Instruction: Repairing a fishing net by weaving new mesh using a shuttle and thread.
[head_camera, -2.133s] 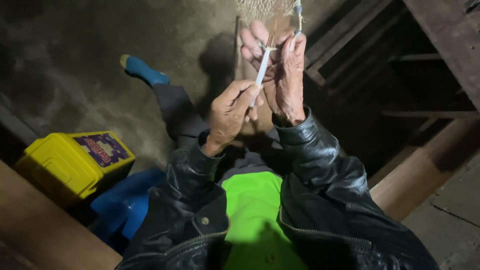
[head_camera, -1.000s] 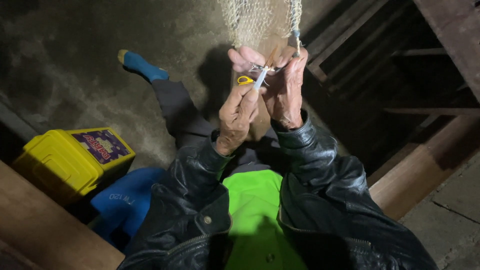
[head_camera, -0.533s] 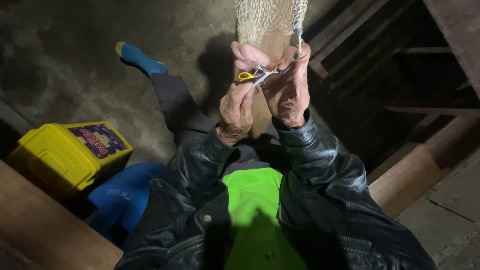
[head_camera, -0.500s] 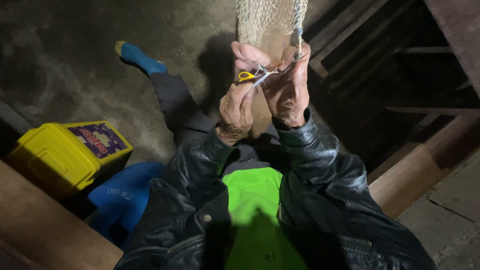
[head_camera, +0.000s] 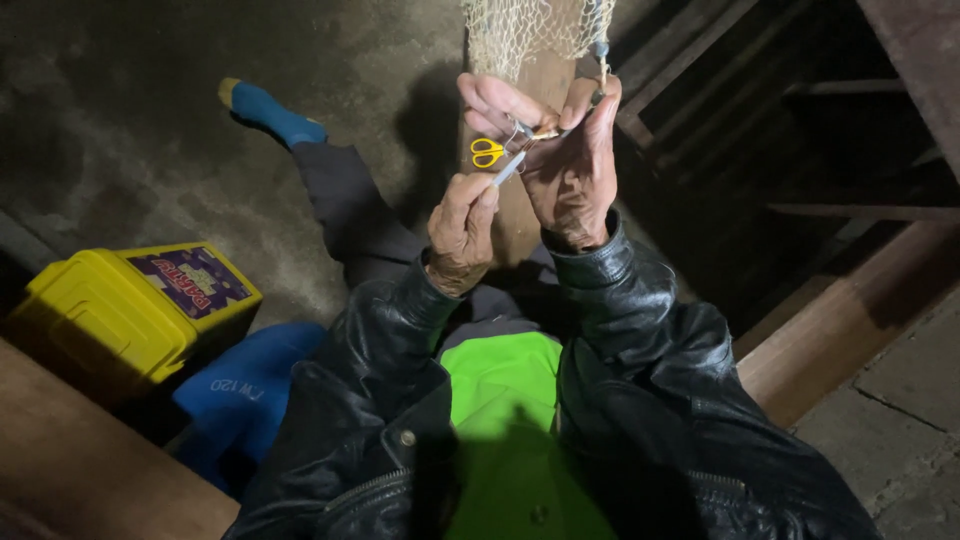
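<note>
Layout, seen from above, clock directions taken from the left hand (head_camera: 462, 238):
- Net (head_camera: 530, 30): at 12 o'clock, hanging in front of an upright plank (head_camera: 520, 215).
- Right hand (head_camera: 565, 150): at 1 o'clock, just below the net.
- Scissors (head_camera: 490, 152): at 12 o'clock, between both hands, against the right hand's fingers (head_camera: 495, 98).
- Needle (head_camera: 508, 170): in the left hand, tip towards the right hand.
- Outstretched leg with socked foot (head_camera: 265, 108): at 10 o'clock, on the floor (head_camera: 130, 140).
- Lidded tub (head_camera: 125, 310): at 8 o'clock, on the floor.
- Bag (head_camera: 245, 395): at 7 o'clock, just beside the tub.
- Timber beams (head_camera: 830, 330): at 3 to 4 o'clock.
</note>
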